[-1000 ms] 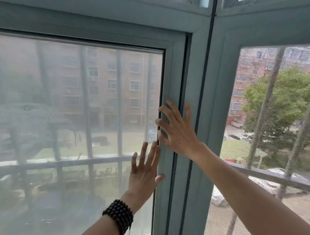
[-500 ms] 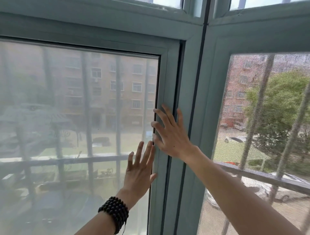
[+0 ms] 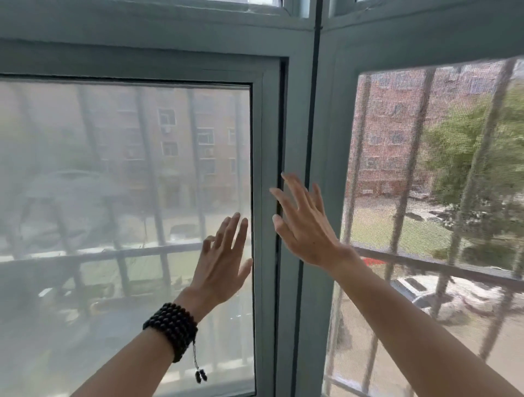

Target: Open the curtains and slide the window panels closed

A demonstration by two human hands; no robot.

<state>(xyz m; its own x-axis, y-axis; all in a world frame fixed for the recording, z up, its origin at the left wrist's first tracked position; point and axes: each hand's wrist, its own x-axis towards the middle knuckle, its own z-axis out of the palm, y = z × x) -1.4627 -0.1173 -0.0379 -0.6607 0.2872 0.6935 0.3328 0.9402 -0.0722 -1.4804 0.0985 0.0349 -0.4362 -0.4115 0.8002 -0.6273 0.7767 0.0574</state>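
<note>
A grey-green sliding window panel (image 3: pixel 265 136) with hazy glass (image 3: pixel 113 184) fills the left half of the view, its right stile against the corner post (image 3: pixel 317 141). My left hand (image 3: pixel 221 260), with a black bead bracelet on the wrist, lies flat with straight fingers on the glass near the stile. My right hand (image 3: pixel 303 224) is spread, fingers straight, over the stile and the dark gap beside it. No curtain is in view.
To the right of the corner post is a second window with an insect screen (image 3: pixel 425 198) and metal bars (image 3: pixel 411 175) outside. Small top windows (image 3: pixel 266 2) sit above the frame. Buildings, trees and parked cars lie beyond.
The view has tilted upward, so both hands sit lower in the frame. My right hand's fingers have lifted and spread slightly off the stile. The panel stays against the post.
</note>
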